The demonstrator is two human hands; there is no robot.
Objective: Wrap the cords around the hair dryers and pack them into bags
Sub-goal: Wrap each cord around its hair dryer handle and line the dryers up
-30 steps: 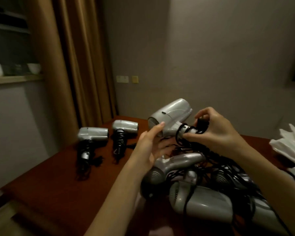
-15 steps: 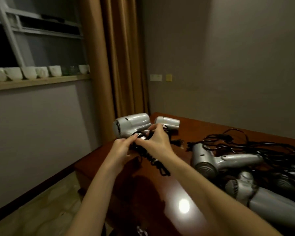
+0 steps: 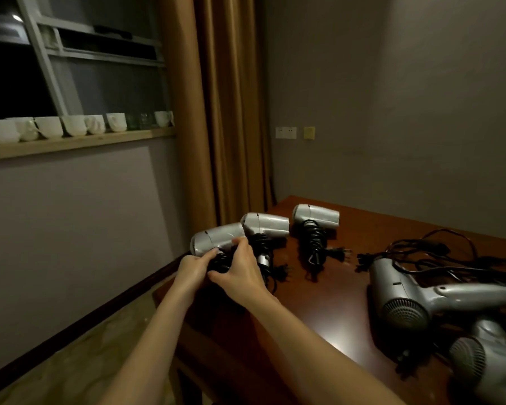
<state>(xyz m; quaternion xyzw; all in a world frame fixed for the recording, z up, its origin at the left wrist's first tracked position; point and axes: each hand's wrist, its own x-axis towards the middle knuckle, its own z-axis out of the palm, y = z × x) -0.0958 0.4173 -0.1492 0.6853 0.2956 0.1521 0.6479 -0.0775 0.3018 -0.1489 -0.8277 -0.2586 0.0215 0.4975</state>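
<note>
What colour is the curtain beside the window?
The curtain is golden brown and plain; the head view shows it.

Dark red-brown table (image 3: 327, 305), three cord-wrapped silver hair dryers (image 3: 316, 219) far left, unwrapped dryers (image 3: 438, 296) with tangled cords (image 3: 456, 252) right

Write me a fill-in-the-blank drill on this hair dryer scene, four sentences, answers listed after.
1. Both hands, left hand and right hand, hold the same ____.
2. Counting the held hair dryer, ____ dryers with wrapped cords line the table's left side.
3. The loose black cords lie tangled on the table's ____ side.
4. White ____ stand in a row on the wooden ledge.

Answers: hair dryer; three; right; cups
</note>
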